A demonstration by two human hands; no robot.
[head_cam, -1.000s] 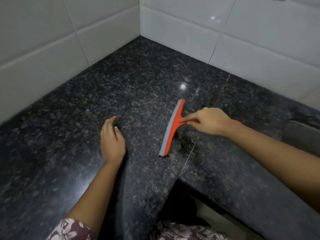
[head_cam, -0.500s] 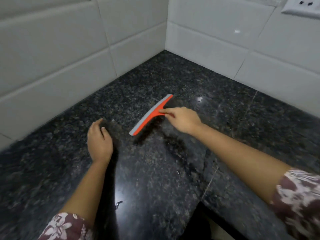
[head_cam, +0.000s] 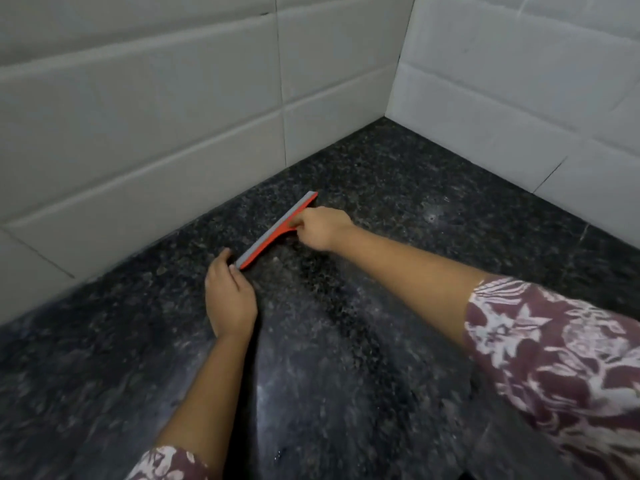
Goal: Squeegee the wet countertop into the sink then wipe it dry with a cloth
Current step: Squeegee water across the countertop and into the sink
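Gripping the orange squeegee (head_cam: 277, 229) by its short handle, right hand (head_cam: 320, 227) closed around it, fingers curled, forearm reaching in from the lower right with a maroon floral sleeve (head_cam: 554, 358) at the elbow. Blade edge grey, pressed down on the black speckled granite countertop (head_cam: 398, 188), running diagonally and roughly parallel to the white tiled wall (head_cam: 145, 133) on the left, near that wall but apart from it. Left hand (head_cam: 230, 297) lying palm down on the stone, fingers loosely together and slightly curled, holding nothing; fingertips (head_cam: 225, 258) just beside the near end of the blade, contact not certain from this angle. Countertop surface glossy, with a duller hazy sheen across the near part and a darker streak running back from the squeegee toward the bottom of the view. Second tiled wall (head_cam: 519, 81) meeting the first at the far corner of the counter.
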